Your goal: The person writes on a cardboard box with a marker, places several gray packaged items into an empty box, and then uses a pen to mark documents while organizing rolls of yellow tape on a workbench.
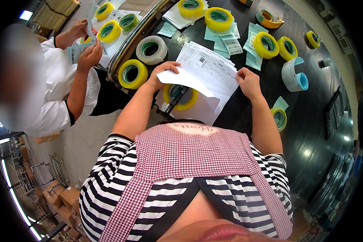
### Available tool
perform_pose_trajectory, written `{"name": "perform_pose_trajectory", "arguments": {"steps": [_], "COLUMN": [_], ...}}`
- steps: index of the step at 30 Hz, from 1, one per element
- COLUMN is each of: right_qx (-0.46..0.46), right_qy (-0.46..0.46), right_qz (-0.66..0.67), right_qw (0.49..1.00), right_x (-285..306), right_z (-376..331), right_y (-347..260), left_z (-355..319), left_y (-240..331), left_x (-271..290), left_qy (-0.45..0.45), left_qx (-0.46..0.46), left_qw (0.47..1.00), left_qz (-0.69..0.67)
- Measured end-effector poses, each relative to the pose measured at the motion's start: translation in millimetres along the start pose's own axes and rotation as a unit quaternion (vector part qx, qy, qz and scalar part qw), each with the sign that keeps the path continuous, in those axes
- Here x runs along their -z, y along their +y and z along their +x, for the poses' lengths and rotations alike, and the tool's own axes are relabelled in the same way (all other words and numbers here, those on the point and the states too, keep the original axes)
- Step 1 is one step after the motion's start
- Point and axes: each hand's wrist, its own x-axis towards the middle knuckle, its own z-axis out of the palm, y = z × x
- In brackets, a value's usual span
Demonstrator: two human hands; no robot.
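- We hold a stack of printed paper sheets at the centre of the frame, just above our apron, so the top page faces up where we can read it.
- Our left hand pinches the near-left corner of a folded-over sheet, fingers curled onto the paper with the thumb under it, seemingly to peel that page apart.
- Our right hand presses on the right edge, fingers closed together, seemingly steadying the pile.
- A yellow tape roll lies beneath the lifted sheet, partly covered.
- The dark glossy tabletop fills the right side, scattered with more yellow tape rolls, a white roll, pale green slips and a roll of labels.
- At upper left a co-worker's hands hold a slip.
- Cardboard boxes sit on the floor at lower left.
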Motion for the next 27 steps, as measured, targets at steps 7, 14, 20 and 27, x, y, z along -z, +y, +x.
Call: {"name": "perform_pose_trajectory", "arguments": {"steps": [7,14,20,27], "right_qx": [-0.012,-0.006,-0.012,-0.019], "right_qy": [0.0,0.001,0.002,0.002], "right_qz": [0.004,0.003,0.005,0.008], "right_qw": [1.0,1.0,1.0,1.0], "right_x": [1,0,1,2], "right_z": [1,1,-1,0], "right_y": [-2,0,-4,-4], "left_z": [-2,-3,-3,-1], "left_y": [0,6,6,0], "left_x": [0,-7,-6,-2], "left_qy": [-0.002,0.015,0.007,-0.007], "left_qx": [-0.008,-0.016,-0.014,-0.029], "left_qw": [1.0,0.999,1.0,0.999], "left_qz": [0.018,0.045,0.008,0.027]}}
